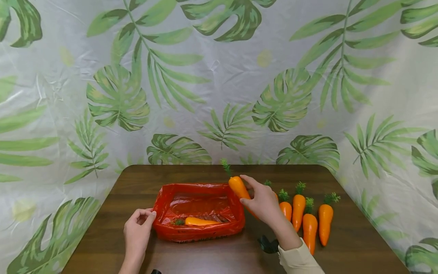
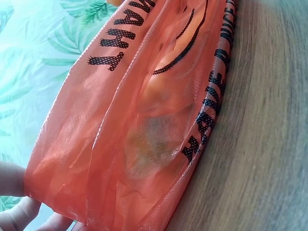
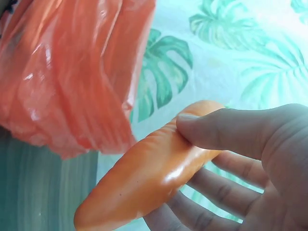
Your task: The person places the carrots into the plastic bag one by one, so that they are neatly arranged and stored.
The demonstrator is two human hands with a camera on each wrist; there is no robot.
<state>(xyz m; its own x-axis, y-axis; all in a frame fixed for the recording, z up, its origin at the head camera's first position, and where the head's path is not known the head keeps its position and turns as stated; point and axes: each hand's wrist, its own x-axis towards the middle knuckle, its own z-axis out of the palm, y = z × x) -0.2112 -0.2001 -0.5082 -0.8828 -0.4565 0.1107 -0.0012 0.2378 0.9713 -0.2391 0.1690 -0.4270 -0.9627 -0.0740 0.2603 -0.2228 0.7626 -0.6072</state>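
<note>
A red plastic bag (image 1: 202, 233) stands with its mouth spread wide on the table, black print along its side. Inside it lies one orange carrot (image 1: 202, 221) with a green top. My left hand (image 1: 138, 230) pinches the bag's left rim between thumb and fingers; in the left wrist view, the fingers (image 2: 19, 214) are at the bag's edge. Just beyond the right rim, my right hand (image 1: 263, 201) holds a second carrot (image 1: 238, 187), tilted with its green top up and away. The right wrist view shows the thumb and fingers around this carrot (image 3: 144, 168).
Several more carrots (image 1: 309, 228) with green tops lie on the right of the brown wooden table (image 1: 113, 228). A small black object (image 1: 268, 244) sits near the right forearm. Behind the table hangs a leaf-patterned sheet (image 1: 219, 83).
</note>
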